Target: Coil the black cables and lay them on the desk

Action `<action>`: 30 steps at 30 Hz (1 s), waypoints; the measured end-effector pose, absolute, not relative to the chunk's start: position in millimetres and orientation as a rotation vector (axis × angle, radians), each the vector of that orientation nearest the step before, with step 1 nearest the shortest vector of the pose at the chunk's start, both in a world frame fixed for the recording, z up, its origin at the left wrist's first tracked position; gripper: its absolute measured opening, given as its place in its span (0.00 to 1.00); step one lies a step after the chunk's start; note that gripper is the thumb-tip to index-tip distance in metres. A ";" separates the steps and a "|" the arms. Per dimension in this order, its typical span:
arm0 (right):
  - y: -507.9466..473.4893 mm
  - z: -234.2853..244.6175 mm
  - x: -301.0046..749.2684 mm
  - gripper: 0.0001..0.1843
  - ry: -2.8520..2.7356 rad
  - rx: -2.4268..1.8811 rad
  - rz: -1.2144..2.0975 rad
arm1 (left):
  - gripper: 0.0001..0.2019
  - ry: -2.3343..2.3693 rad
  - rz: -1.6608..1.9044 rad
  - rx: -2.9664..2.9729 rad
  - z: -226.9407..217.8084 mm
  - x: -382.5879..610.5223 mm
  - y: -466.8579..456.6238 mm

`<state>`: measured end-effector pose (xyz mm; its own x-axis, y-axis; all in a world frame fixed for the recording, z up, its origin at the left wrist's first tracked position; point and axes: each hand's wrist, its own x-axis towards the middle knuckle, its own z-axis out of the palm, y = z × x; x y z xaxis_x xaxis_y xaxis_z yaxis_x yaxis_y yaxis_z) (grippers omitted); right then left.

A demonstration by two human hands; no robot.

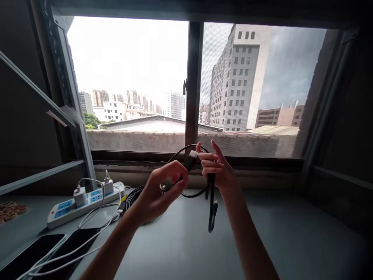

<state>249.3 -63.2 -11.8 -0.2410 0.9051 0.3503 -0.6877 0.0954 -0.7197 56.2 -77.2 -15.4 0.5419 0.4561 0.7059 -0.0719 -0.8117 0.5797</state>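
Above the table, a black cable [211,217] with a metal-tipped plug [190,159], which looks like an HDMI plug, hangs between my two hands. My left hand [166,190] pinches the cable just behind that plug, thumb and forefinger closed on it. Several fingers of my right hand [214,165] are curled round the cable, while its thumb and forefinger point up. One loop arches between the hands, and a folded length dangles below my right hand. A smaller dark end [215,206] shows by that dangling part.
Left of my hands lies a white power strip [87,204] holding two chargers with white cables. A coiled black cable [134,196] rests beside it. Two dark phones [32,252] lie at the near left, small brown pieces [11,212] at the far left. A window stands behind the table [262,233].
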 end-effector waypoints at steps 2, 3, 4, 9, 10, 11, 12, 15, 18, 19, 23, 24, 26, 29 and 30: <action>-66.0 -12.5 259.4 0.17 -1.164 -0.316 1.544 | 0.12 0.245 0.929 2.351 -8.4 51.6 -76.7; -68.8 -12.6 262.6 0.16 -1.252 -0.349 1.549 | 0.16 0.225 0.860 2.367 -6.1 50.4 -75.3; -72.6 -12.3 264.8 0.15 -1.340 -0.402 1.530 | 0.19 0.231 0.878 2.363 -5.1 49.9 -72.8; -98.3 -6.7 265.8 0.19 -1.746 -0.862 1.126 | 0.12 0.575 1.560 2.358 -17.5 54.8 -44.5; -102.8 -5.1 265.0 0.20 -1.796 -0.947 1.047 | 0.24 0.616 1.607 2.390 -22.0 56.3 -37.4; -106.7 -3.6 263.9 0.21 -1.829 -1.011 0.984 | 0.34 0.638 1.592 2.427 -26.7 58.0 -30.9; -109.9 -2.2 262.7 0.21 -1.852 -1.050 0.938 | 0.40 0.649 1.531 2.453 -31.2 60.1 -25.3; -116.1 -0.9 259.3 0.19 -1.919 -1.007 0.926 | 0.43 0.670 1.317 2.364 -42.5 69.1 -16.4; -116.5 -4.9 260.6 0.15 -1.921 -0.930 1.010 | 0.38 0.612 1.262 2.122 -46.6 79.7 -18.7; -114.4 -7.1 262.5 0.16 -1.918 -0.913 1.048 | 0.35 0.565 1.247 2.048 -46.3 82.5 -20.4; -91.0 -17.3 271.5 0.21 -1.910 -0.846 1.121 | 0.18 0.465 1.342 1.850 -43.4 85.7 -21.5; -82.8 -19.7 271.8 0.21 -1.879 -0.880 1.063 | 0.14 0.481 1.382 1.822 -43.7 85.0 -19.6; -67.9 -23.9 268.3 0.20 -1.796 -0.990 0.867 | 0.12 0.539 1.383 1.771 -46.2 84.0 -15.1; -58.4 -27.3 253.7 0.19 -1.726 -1.045 0.620 | 0.17 0.626 1.326 1.713 -51.9 85.3 -11.5; -59.7 -27.6 247.9 0.19 -1.729 -1.039 0.587 | 0.18 0.634 1.349 1.710 -53.4 86.2 -11.9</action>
